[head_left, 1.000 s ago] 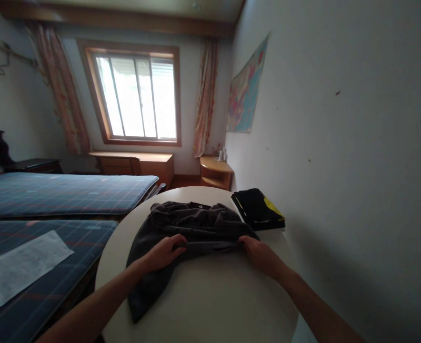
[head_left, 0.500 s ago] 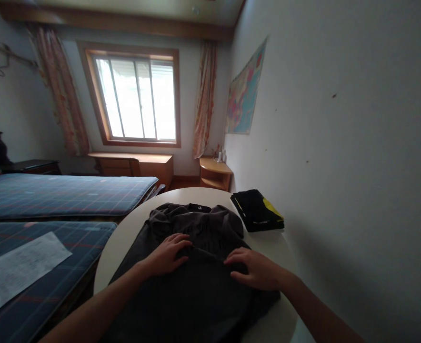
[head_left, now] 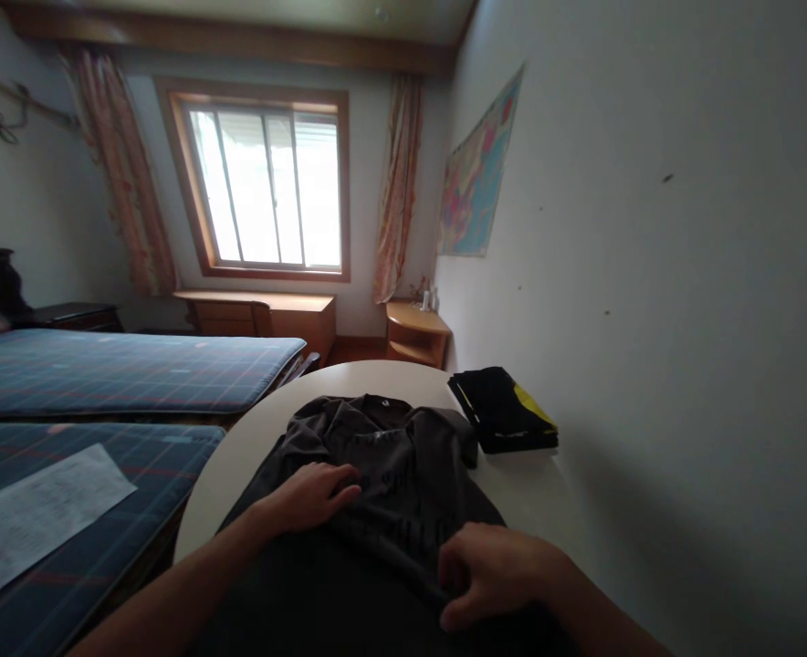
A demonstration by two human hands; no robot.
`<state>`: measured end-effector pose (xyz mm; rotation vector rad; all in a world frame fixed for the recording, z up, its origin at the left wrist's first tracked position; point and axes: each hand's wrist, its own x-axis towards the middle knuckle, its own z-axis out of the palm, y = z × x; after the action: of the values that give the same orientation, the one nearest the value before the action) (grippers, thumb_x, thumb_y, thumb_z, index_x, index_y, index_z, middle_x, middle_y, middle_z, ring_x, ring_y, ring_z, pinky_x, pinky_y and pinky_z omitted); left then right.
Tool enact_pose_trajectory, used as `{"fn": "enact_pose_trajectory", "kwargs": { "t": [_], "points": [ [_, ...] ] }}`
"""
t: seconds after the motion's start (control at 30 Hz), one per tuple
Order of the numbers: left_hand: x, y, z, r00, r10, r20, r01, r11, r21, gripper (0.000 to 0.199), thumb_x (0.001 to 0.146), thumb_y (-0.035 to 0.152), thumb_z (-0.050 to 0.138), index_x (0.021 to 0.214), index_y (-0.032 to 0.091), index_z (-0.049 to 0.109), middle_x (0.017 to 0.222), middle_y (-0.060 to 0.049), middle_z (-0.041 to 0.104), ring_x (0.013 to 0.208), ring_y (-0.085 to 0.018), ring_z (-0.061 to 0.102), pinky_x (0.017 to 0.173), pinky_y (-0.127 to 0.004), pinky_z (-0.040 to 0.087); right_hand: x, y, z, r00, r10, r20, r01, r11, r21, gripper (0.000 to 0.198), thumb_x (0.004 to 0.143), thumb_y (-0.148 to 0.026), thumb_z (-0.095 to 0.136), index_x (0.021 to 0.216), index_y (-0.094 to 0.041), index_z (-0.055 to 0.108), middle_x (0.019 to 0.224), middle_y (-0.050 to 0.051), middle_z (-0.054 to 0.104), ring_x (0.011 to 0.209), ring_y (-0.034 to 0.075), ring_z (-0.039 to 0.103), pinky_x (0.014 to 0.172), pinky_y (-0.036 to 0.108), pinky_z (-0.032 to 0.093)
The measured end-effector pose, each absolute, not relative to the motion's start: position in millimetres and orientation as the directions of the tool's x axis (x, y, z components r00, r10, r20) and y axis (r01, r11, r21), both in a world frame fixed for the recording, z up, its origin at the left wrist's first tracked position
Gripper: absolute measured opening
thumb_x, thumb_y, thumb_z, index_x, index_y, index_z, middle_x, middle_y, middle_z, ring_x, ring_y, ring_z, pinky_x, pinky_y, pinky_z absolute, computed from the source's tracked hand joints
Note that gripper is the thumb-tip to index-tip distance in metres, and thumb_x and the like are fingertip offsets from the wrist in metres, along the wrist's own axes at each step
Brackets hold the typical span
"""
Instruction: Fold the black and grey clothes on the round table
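Observation:
A dark grey T-shirt (head_left: 382,484) lies spread on a round white table (head_left: 239,456), its neckline at the far side and its lower part toward me. Dark print marks its chest, and creases run across it. My left hand (head_left: 316,495) rests on the shirt's left half, fingers stretched out and open. Lower on the right side is my right hand (head_left: 496,570), fingers curled, with a gap between thumb and fingers. It is over or on the cloth, and no fabric shows gripped in it.
A folded black-and-yellow stack (head_left: 503,411) sits at the table's right edge, close to the white wall (head_left: 684,383). Blue plaid mattresses (head_left: 157,370) stand to the left, the nearer one bearing a sheet of paper (head_left: 47,511). A desk (head_left: 300,315) is under the window.
My right hand has moved down toward me and its fingers have curled. My left hand has shifted slightly left and down. More of the shirt's chest print shows, lying flatter.

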<state>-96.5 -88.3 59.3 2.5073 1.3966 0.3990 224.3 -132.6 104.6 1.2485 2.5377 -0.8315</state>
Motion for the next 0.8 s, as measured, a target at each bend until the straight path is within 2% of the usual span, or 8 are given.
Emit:
{"fn": "enact_pose_trajectory", "kwargs": {
  "t": [0.07, 0.13, 0.23, 0.33, 0.47, 0.6, 0.7, 0.8],
  "points": [
    [-96.5, -72.0, 66.7, 0.486, 0.864, 0.131, 0.799, -0.5, 0.334, 0.035, 0.099, 0.047, 0.04, 0.105, 0.028, 0.069, 0.091, -0.004, 0.073, 0.086, -0.023, 0.068, 0.079, -0.031, 0.046, 215.3, -124.3, 114.3, -0.652, 0.631, -0.42, 0.756, 0.503, -0.418, 0.034, 0.074, -0.055, 0.069, 0.084, -0.024, 0.077, 0.07, 0.0, 0.069, 0.06, 0.016, 0.062, 0.05, 0.023, 0.035],
    [-96.2, -50.6, 71.8, 0.429, 0.878, 0.215, 0.832, -0.476, 0.285, 0.029, 0.097, 0.04, 0.043, 0.1, 0.027, 0.069, 0.096, -0.003, 0.072, 0.09, -0.022, 0.067, 0.082, -0.031, 0.046, 206.1, -105.2, 121.5, -0.671, 0.69, -0.271, 0.73, 0.552, -0.404, 0.03, 0.082, -0.049, 0.063, 0.083, -0.023, 0.076, 0.071, 0.001, 0.071, 0.06, 0.015, 0.062, 0.052, 0.023, 0.035],
    [-97.2, -13.7, 75.4, 0.328, 0.873, 0.362, 0.881, -0.421, 0.218, 0.026, 0.096, 0.03, 0.046, 0.11, 0.026, 0.067, 0.114, -0.005, 0.068, 0.107, -0.023, 0.062, 0.096, -0.033, 0.044, 193.6, -59.5, 125.7, -0.59, 0.804, 0.074, 0.749, 0.579, -0.322, 0.024, 0.089, -0.037, 0.055, 0.094, -0.023, 0.074, 0.088, 0.003, 0.074, 0.077, 0.017, 0.066, 0.066, 0.024, 0.042],
    [-102.6, 20.8, 73.7, 0.248, 0.904, 0.349, 0.926, -0.327, 0.19, 0.031, 0.097, 0.026, 0.043, 0.121, 0.025, 0.062, 0.128, -0.007, 0.061, 0.115, -0.023, 0.059, 0.099, -0.034, 0.043, 184.3, -9.4, 121.7, -0.458, 0.858, 0.234, 0.803, 0.512, -0.306, 0.025, 0.092, -0.03, 0.053, 0.108, -0.019, 0.069, 0.107, 0.007, 0.072, 0.097, 0.019, 0.066, 0.084, 0.027, 0.045],
    [-113.9, 54.7, 66.3, 0.177, 0.955, 0.239, 0.96, -0.221, 0.174, 0.036, 0.097, 0.023, 0.04, 0.128, 0.024, 0.058, 0.131, -0.009, 0.06, 0.106, -0.025, 0.065, 0.09, -0.036, 0.049, 176.0, 36.5, 107.0, -0.361, 0.905, 0.226, 0.869, 0.414, -0.27, 0.032, 0.093, -0.028, 0.051, 0.121, -0.016, 0.063, 0.122, 0.01, 0.067, 0.114, 0.02, 0.06, 0.097, 0.028, 0.042],
    [-122.2, 76.8, 56.5, 0.118, 0.975, 0.191, 0.975, -0.15, 0.162, 0.042, 0.097, 0.024, 0.04, 0.138, 0.023, 0.051, 0.134, -0.012, 0.059, 0.108, -0.028, 0.065, 0.089, -0.039, 0.049, 171.0, 56.9, 89.3, -0.283, 0.948, 0.143, 0.93, 0.308, -0.2, 0.035, 0.093, -0.031, 0.05, 0.125, -0.02, 0.062, 0.126, 0.009, 0.066, 0.117, 0.021, 0.059, 0.095, 0.03, 0.044],
    [-125.2, 87.4, 48.5, 0.088, 0.986, 0.143, 0.982, -0.11, 0.156, 0.047, 0.09, 0.028, 0.057, 0.137, 0.026, 0.053, 0.129, -0.01, 0.064, 0.111, -0.028, 0.064, 0.09, -0.037, 0.049, 170.8, 66.8, 79.9, -0.227, 0.972, 0.054, 0.958, 0.233, -0.17, 0.031, 0.084, -0.032, 0.061, 0.111, -0.021, 0.07, 0.114, 0.011, 0.071, 0.108, 0.025, 0.065, 0.087, 0.031, 0.048],
    [-129.4, 94.6, 43.4, 0.052, 0.993, 0.105, 0.984, -0.069, 0.162, 0.035, 0.082, 0.029, 0.066, 0.117, 0.028, 0.066, 0.113, -0.007, 0.072, 0.106, -0.027, 0.066, 0.088, -0.035, 0.05, 173.7, 77.9, 79.8, -0.17, 0.985, -0.031, 0.976, 0.164, -0.144, 0.022, 0.073, -0.028, 0.069, 0.092, -0.019, 0.076, 0.1, 0.012, 0.074, 0.097, 0.027, 0.069, 0.079, 0.03, 0.05]
  ]
}}
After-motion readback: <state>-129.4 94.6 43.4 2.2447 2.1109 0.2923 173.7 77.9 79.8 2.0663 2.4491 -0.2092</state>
